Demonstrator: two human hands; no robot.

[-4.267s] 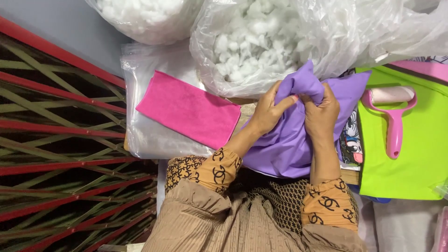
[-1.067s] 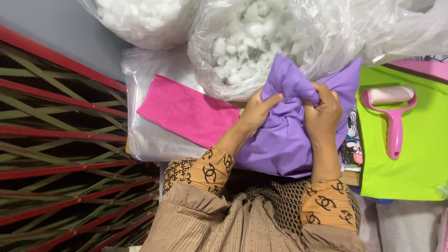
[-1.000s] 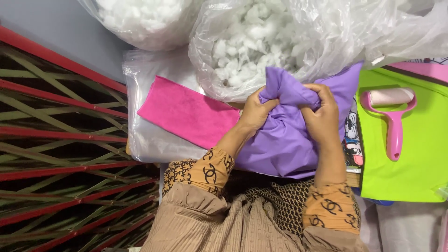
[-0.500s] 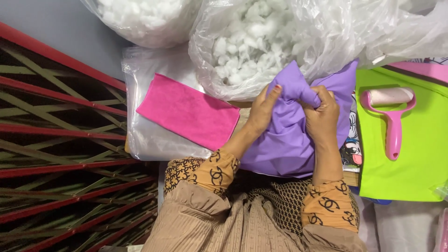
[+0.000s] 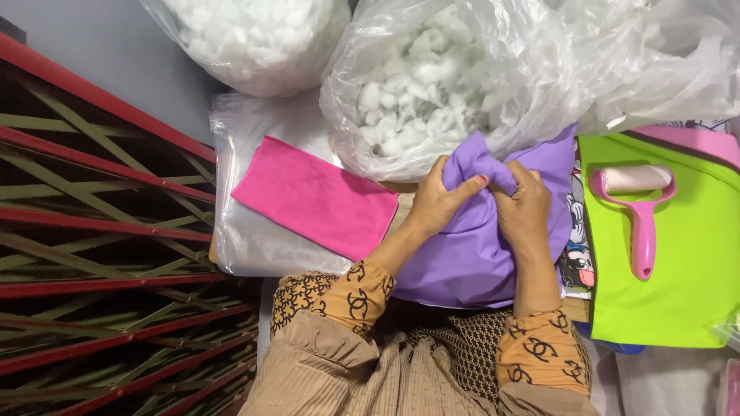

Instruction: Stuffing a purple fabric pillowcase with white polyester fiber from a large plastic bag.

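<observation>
A purple fabric cover (image 5: 470,258) lies bunched in front of me on the work surface. My left hand (image 5: 435,204) grips a raised fold of it from the left, thumb pressed on the cloth. From the right, my right hand (image 5: 526,212) pinches the same fold, fingers curled into the fabric. The fold's tip (image 5: 472,158) sticks up between both hands, right below a clear plastic bag of white stuffing (image 5: 439,85).
A folded pink cloth (image 5: 316,196) lies on a stack of clear plastic bags (image 5: 254,239) at the left. A pink lint roller (image 5: 636,208) rests on lime-green fabric (image 5: 678,277) at the right. A second stuffing bag (image 5: 254,38) sits at the back. Red-and-green lattice (image 5: 100,254) fills the left.
Both hands have kept kneading the purple fold, shifting grip slightly. The view has tilted so everything sits a little lower in the frame.
</observation>
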